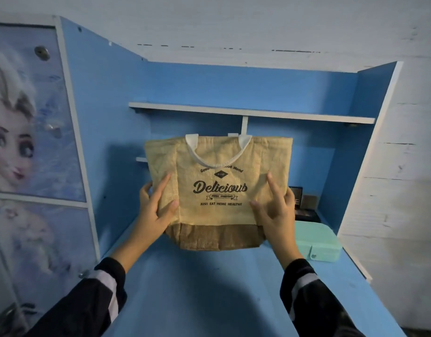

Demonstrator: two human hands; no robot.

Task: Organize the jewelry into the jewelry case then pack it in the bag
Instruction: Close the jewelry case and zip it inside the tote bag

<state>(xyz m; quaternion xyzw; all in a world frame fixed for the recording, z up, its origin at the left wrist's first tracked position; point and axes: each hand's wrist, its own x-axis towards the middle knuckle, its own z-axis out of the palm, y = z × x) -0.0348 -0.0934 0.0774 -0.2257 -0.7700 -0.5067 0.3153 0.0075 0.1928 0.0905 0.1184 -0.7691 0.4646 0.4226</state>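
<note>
- Tan jute tote bag point(219, 190), white handles point(192, 147), upright over mid blue surface point(209, 288).
- Left grip point(156, 210), right grip point(275, 215): fingers curled round bag's side edges.
- Mint-green plastic jewelry case point(319, 242), closed, right of bag.

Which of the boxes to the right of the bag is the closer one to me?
The mint green case, lying shut with a snap tab at its front; the dark boxes sit farther back, behind it.

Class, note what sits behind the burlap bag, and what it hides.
Behind the bag, right side: a mint case and dark boxes, both partly covered. Anything behind its middle is hidden.
</note>
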